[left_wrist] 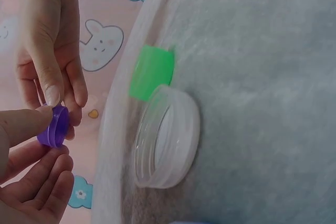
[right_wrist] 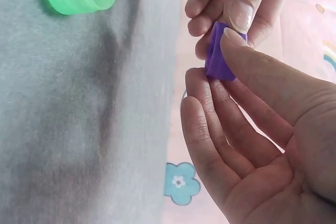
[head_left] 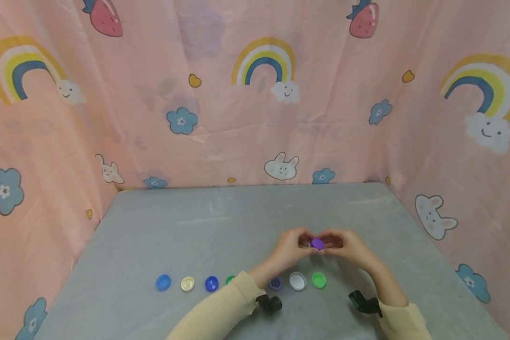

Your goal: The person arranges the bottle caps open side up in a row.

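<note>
A small purple bottle cap [head_left: 317, 244] is held up between both hands, above the grey table. My left hand [head_left: 290, 246] pinches it from the left, thumb on one side and fingers on the other. From the right, my right hand [head_left: 352, 248] pinches the same cap, its thumb pressing the side in the right wrist view. The thumbs nearly meet on the cap. Closest below the hands are a white cap [head_left: 297, 281] and a light green cap [head_left: 318, 280], lying on the table with their hollow sides up.
Left along the same row lie a blue cap [head_left: 163, 282], a pale yellow cap [head_left: 187, 284], a dark blue cap [head_left: 211, 284], a partly hidden green cap [head_left: 230, 279] and a dark purple cap [head_left: 275, 283]. A pink patterned curtain [head_left: 238, 141] surrounds the table [head_left: 187, 226].
</note>
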`<state>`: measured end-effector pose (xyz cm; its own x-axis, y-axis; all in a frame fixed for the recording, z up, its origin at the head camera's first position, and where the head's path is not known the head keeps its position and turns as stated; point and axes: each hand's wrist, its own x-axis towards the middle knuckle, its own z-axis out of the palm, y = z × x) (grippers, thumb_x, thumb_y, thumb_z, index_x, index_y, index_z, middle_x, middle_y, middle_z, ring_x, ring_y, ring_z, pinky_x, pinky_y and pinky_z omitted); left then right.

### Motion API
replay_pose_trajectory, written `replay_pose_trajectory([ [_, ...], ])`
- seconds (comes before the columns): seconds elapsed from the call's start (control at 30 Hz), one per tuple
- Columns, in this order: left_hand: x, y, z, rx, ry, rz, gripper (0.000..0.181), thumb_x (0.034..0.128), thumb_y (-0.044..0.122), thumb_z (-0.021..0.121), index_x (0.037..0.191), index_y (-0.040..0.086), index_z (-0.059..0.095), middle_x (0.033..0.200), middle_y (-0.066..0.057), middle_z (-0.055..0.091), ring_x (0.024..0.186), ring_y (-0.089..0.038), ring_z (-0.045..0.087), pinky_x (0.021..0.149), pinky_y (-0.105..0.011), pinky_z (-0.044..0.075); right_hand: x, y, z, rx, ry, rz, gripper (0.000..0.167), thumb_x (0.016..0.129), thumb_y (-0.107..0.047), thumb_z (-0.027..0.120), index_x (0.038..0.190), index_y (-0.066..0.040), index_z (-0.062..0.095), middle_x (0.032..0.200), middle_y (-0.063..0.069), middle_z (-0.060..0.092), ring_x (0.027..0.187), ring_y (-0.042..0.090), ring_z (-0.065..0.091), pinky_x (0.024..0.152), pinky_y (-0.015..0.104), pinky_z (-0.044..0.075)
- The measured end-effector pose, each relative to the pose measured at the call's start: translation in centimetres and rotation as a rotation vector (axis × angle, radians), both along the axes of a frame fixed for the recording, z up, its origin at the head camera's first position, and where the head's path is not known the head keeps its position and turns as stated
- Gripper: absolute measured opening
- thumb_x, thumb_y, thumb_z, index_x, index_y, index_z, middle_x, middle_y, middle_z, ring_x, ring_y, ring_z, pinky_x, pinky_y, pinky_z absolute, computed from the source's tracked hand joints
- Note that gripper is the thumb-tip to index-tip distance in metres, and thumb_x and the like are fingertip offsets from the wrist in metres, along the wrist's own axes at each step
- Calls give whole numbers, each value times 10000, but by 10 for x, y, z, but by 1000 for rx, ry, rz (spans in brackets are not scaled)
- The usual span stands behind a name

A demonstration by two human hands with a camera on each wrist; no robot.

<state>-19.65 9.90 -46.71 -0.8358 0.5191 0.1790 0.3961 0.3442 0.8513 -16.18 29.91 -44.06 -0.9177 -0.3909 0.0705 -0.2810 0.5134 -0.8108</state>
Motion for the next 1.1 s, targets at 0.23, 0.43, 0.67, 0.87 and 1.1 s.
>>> replay_pose_trajectory([
  [0.23, 9, 2, 0, -8, -13, -21, 265, 769, 198, 793, 993, 117, 677, 902, 17, 701, 755, 6, 607, 669, -118, 477, 13, 2, 3, -9, -53, -13, 369, 863, -149, 692, 1155, 56, 598, 1096, 225, 652, 937, 257, 678, 753, 212, 537],
  [0.43, 15, 6, -1, -6, 29, -45, 260, 772, 175, 791, 995, 97, 683, 912, 2, 714, 773, -13, 628, 663, -94, 468, 21, 5, 3, 1, -66, -30, 377, 865, -176, 691, 1162, 39, 602, 1093, 210, 656, 914, 169, 679, 741, 213, 539],
  [0.67, 22, 8, 0, -34, 1, -61, 264, 783, 224, 783, 1011, 139, 679, 895, 57, 694, 768, 25, 590, 674, -110, 468, 31, 8, 2, -25, -85, -39, 373, 878, -160, 675, 1172, 54, 592, 1103, 232, 646, 909, 115, 672, 737, 224, 543],
  [0.87, 26, 11, 1, -46, -15, -83, 255, 792, 270, 773, 1001, 160, 674, 874, 84, 680, 745, 55, 561, 665, -110, 463, 37, 13, 1, -45, -132, -36, 368, 901, -163, 646, 1195, 48, 582, 1135, 233, 635, 932, 108, 668, 753, 227, 542],
  [1.1, 28, 14, -1, -22, -44, -92, 232, 809, 257, 760, 983, 127, 676, 847, 67, 686, 706, 71, 559, 642, -102, 466, 40, 19, 3, -35, -157, -37, 356, 924, -168, 615, 1204, 49, 577, 1136, 229, 636, 940, 85, 656, 759, 230, 537],
])
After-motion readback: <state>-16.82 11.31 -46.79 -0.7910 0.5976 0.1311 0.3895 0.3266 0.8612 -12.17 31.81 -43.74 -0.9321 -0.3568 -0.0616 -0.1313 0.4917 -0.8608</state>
